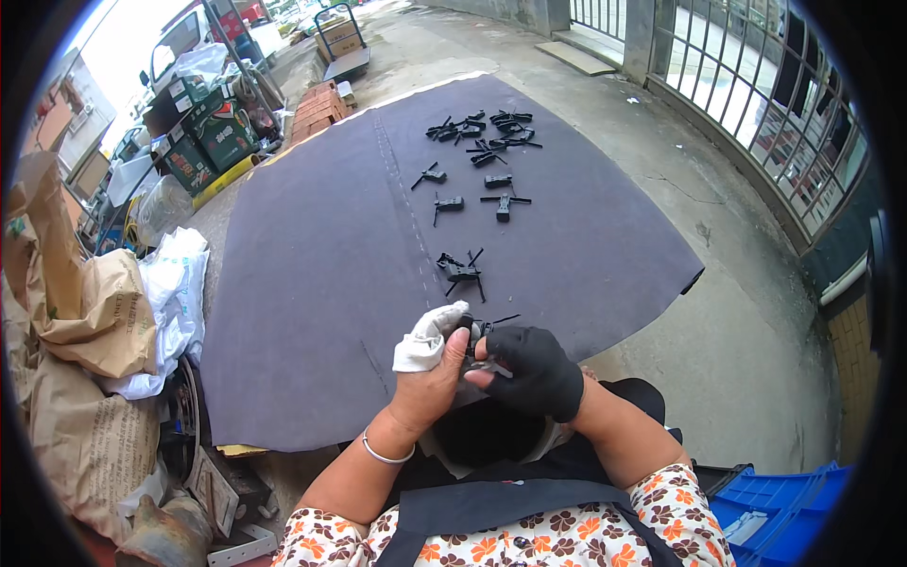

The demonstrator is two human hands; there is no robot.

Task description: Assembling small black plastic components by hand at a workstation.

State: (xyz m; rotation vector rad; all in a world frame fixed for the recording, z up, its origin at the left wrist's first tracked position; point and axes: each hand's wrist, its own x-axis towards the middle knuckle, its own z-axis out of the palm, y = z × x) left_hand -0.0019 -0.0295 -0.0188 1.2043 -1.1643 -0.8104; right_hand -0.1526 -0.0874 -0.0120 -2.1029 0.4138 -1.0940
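Note:
My left hand (430, 373), bare except for a white cloth wrapped over the thumb, and my right hand (534, 370) in a black glove together grip one small black plastic part with thin metal pins (480, 328) held over my lap. On the dark grey mat (312, 274) just beyond the hands lies another black part (460, 271). Farther off, several more black parts (487, 132) lie scattered near the mat's far edge, with a few between (501, 203).
Brown paper sacks (90, 321) and white plastic bags (170, 283) pile up at the left. Green boxes (213, 137) and a brick stack (316, 109) stand at the back left. A metal fence (756, 104) runs along the right, and a blue crate (784, 506) sits at the lower right.

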